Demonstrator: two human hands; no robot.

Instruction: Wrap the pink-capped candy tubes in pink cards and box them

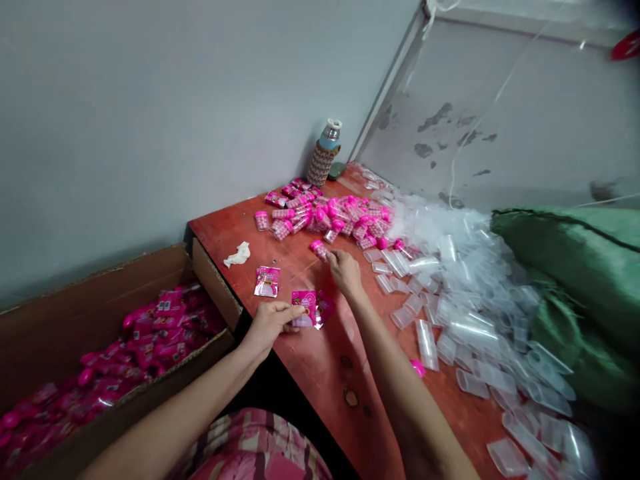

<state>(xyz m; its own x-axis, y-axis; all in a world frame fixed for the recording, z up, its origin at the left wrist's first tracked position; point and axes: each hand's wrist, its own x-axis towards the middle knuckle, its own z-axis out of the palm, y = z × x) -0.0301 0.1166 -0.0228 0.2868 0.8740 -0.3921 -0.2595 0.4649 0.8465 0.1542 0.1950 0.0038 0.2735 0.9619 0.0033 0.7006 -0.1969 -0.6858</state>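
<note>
My left hand (273, 323) pinches a pink printed packet (304, 305) by its lower left part, over the near edge of the red table (340, 380). A second pink packet lies partly behind it. Farther back, my right hand (345, 270) has its fingers closed on a small clear bottle with a pink cap (319, 249). Another pink packet (267, 281) lies flat to the left. Behind my right hand is a pile of pink-capped bottles (345, 215) filled with small pink pieces.
Many clear plastic tubes (470, 327) cover the table's right side, beside a green sack (575, 267). A cardboard box (215, 277) of pink packets stands at the left. A covered flask (323, 160) and crumpled white tissue (237, 255) are on the table.
</note>
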